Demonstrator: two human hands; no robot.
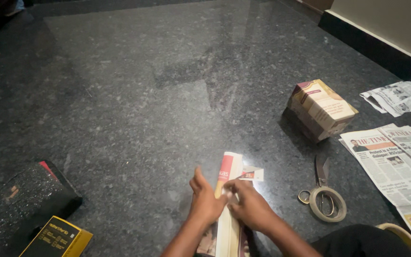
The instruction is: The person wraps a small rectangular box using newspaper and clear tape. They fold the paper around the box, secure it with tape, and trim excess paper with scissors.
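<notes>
Both hands on a folded paper strip lying on the dark stone floor. Left hand pins its left edge flat; right hand pinches the fold, likely creasing it. Right of the strip: scissors with a tape roll; beyond them a closed carton, contents hidden; newspaper sheets farther right

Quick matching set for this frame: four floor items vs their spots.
Items:
1. scissors
2. wrapped box
3. yellow-and-black box
4. folded paper

Places:
A. bottom-left corner of the floor
B. under both hands
C. lying through a tape roll, beside the newspaper
D. standing alone, upper right

Pairs: 1-C, 2-D, 3-A, 4-B
</notes>
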